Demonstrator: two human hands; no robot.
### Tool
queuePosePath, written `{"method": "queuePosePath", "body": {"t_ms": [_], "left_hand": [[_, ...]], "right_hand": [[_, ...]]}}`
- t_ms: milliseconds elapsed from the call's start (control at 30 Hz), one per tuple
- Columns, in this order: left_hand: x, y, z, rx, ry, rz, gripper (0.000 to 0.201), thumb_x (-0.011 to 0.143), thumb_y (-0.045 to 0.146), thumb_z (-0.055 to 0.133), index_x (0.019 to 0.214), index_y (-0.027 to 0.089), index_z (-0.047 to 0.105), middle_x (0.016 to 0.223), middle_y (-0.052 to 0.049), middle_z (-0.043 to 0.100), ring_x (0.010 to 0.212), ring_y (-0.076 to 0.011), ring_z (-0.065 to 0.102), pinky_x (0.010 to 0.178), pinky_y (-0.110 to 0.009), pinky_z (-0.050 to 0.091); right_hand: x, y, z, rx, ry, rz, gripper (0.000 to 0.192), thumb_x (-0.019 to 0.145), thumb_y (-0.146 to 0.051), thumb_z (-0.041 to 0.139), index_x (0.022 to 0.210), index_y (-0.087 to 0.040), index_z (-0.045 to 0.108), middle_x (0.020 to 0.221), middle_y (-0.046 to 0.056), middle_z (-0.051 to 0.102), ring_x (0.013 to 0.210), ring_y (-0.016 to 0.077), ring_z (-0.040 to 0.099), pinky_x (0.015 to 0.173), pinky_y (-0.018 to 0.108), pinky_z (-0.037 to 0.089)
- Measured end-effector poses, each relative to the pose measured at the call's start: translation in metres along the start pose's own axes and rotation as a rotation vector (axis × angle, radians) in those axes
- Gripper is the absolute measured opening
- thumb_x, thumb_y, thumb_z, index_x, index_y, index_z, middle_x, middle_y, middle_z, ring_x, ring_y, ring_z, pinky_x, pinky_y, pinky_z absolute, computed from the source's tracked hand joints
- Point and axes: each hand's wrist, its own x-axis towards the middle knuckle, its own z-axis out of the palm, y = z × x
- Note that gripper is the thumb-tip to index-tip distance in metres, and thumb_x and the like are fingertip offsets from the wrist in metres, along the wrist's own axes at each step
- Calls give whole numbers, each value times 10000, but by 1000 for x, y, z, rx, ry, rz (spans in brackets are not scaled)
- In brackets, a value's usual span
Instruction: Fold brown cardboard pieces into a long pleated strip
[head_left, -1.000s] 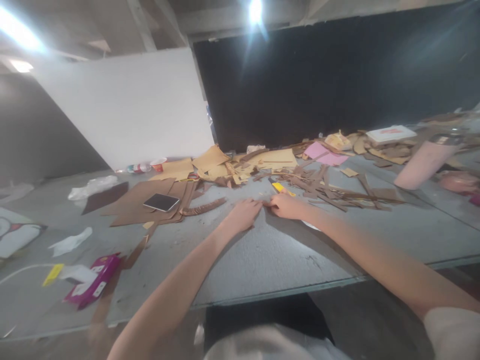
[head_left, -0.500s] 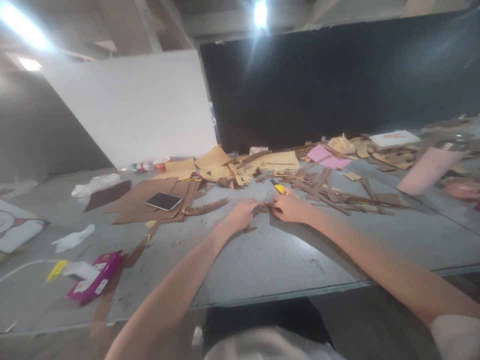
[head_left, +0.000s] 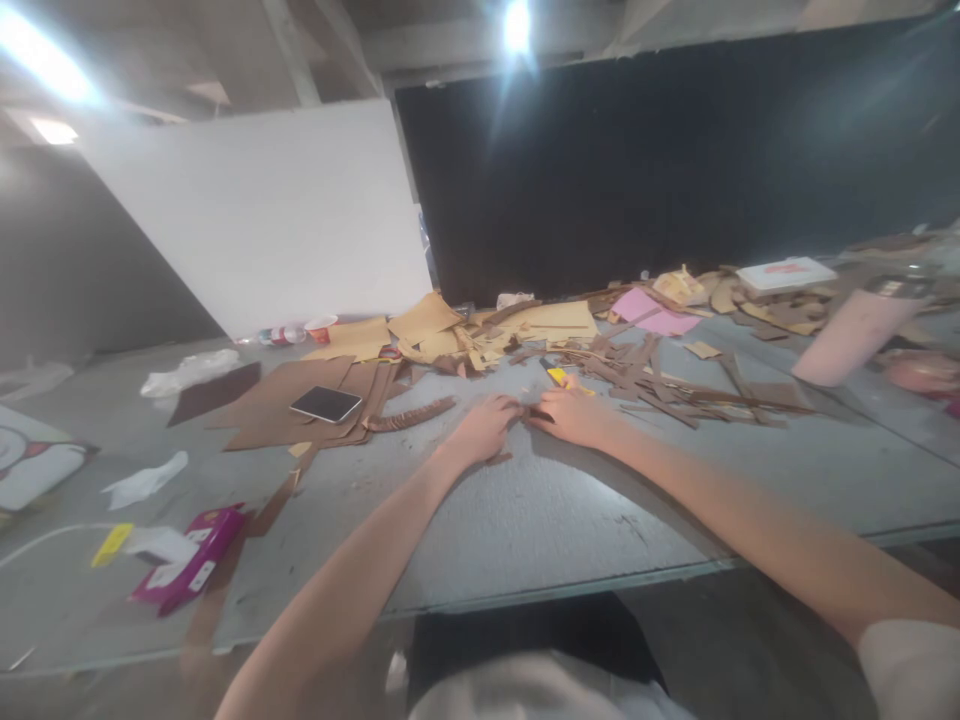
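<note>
Our left hand point(head_left: 486, 427) and right hand point(head_left: 571, 414) pinch a small cardboard scrap point(head_left: 538, 412) together on the counter point(head_left: 540, 510), fingers closed; next we need a firm grip.

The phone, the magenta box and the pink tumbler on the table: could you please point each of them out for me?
phone point(head_left: 325, 404), head view, middle of its dark screen.
magenta box point(head_left: 192, 557), head view, middle of its top face.
pink tumbler point(head_left: 844, 337), head view, middle of its pink body.
</note>
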Motion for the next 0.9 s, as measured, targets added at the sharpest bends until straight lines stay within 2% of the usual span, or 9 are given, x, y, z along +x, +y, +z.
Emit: {"method": "queuePosePath", "body": {"t_ms": [300,400,500,633,733,900], "left_hand": [[-1,-3,5,-62,39,-4,456,912,3,509,1325,112,669,1443,-140,653,1398,-256,550,1224,-407,422],[0,-2,4,-67,29,-13,474,904,1,509,1338,110,667,1447,-145,655,1397,-254,560,1227,-410,424],[-1,-1,2,-66,16,-12,500,891,-3,515,1344,141,672,1449,-125,662,1402,-249,564,1230,-417,423],[-1,-1,1,-80,19,9,475,905,21,519,1329,152,688,1442,-110,674,1389,-244,584,1226,-411,431],[-1,-1,0,-89,15,22,467,913,26,501,1314,156,702,1413,-97,698,1358,-237,610,1216,-406,442],[1,3,-5,-61,-13,22,475,926,33,479,1326,157,703,1428,-91,693,1359,-224,611,1208,-396,448]], "right_hand": [[-1,4,8,-72,127,-165,429,1165,-286,374,1051,-170,771,888,71,705,837,206,599,908,382,290],[0,3,10,-69,140,-170,429,1163,-276,368,1015,-158,754,888,84,707,846,214,603,922,385,305],[2,1,14,29,130,-74,349,1136,-275,451,960,-161,730,904,87,731,849,214,627,934,380,330],[4,-1,21,241,110,166,186,1047,-270,605,924,-181,712,901,69,765,832,215,667,909,361,375],[5,0,24,400,104,308,159,1008,-279,639,909,-189,724,869,59,778,799,210,688,848,336,408],[6,1,30,536,133,413,148,951,-298,691,863,-191,745,813,46,779,755,197,696,756,301,425]]}}
